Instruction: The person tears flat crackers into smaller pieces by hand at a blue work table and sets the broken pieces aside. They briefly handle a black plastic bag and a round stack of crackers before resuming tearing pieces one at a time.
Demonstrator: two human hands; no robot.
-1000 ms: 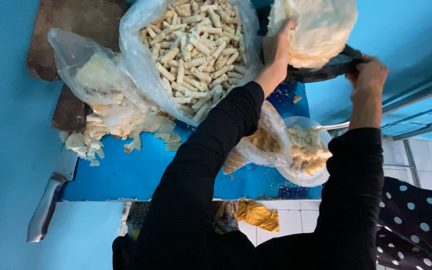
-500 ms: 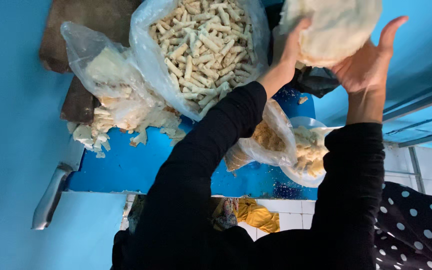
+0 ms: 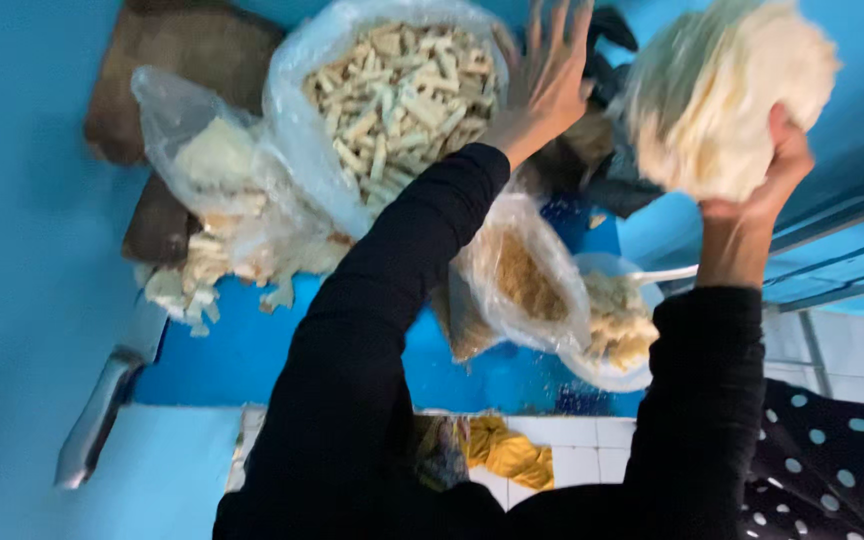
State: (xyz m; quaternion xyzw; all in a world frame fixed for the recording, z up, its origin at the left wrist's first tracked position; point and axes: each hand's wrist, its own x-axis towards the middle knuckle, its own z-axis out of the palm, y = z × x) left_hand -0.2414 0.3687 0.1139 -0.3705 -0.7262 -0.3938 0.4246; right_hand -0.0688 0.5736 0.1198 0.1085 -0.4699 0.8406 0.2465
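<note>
Fingers of right hand [image 3: 777,165] clamp pale shredded bundle [image 3: 727,95] at two o'clock for lift; left hand [image 3: 544,85] spread wide, steadying bag of sticks [image 3: 397,95].

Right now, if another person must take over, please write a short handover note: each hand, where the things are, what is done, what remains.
Right hand: raised, grip closed under a pale, full bag, held in the air.
Left hand: open, fingers spread, holding nothing, beside the big clear bag of short pale sticks.
On the blue surface: a torn bag with pale scraps, a bag of brownish crumbs, a bowl of pale pieces.
Done: pale bag is lifted. Left: it has not been set down.
</note>
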